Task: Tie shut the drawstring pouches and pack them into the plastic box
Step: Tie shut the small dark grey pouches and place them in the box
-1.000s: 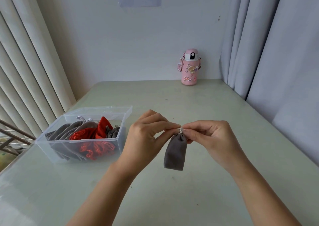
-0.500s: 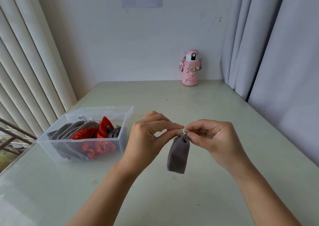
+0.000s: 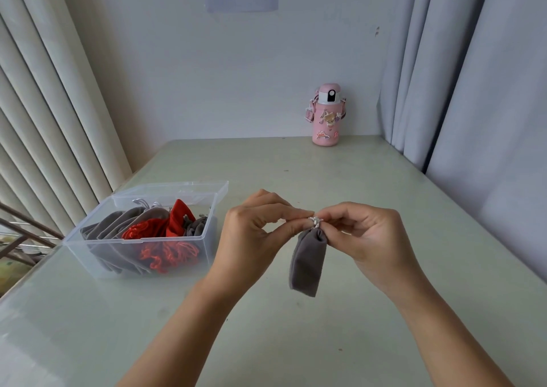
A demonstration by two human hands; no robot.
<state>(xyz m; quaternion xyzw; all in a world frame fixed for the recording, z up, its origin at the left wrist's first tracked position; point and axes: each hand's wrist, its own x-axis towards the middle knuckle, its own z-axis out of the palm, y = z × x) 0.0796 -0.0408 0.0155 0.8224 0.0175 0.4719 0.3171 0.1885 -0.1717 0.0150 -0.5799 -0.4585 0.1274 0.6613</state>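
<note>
In the head view both forearms reach in from the near edge and meet above the middle of the worktop (image 3: 296,342). The left hand (image 3: 254,232) is turned knuckles-up with its fingers curled, and its grip is narrow, thumb and forefinger pinching the silvery drawstring (image 3: 316,222) at the mouth of a grey pouch (image 3: 307,262). The right hand (image 3: 376,235) faces it with the palm partly showing, and its grip pinches the same cord from the other side, the fingertips of the two hands almost touching. The pouch hangs down from the cord between the wrists, its mouth gathered shut; I cannot tell whether its lower end touches the worktop. To the left, just beside the left wrist, stands the clear plastic box (image 3: 133,241) with its lid (image 3: 177,188) folded back behind it. Inside lie several grey pouches (image 3: 118,224) stacked toward the left and red pouches (image 3: 154,231) toward the right, filling much of it. A pink bottle (image 3: 326,114) stands upright at the far edge against the wall, well apart from the hands. Vertical blinds (image 3: 44,105) border the left side and grey curtains (image 3: 473,90) hang along the right edge. Bare worktop lies between the hands and the bottle and to the right of the right hand.
</note>
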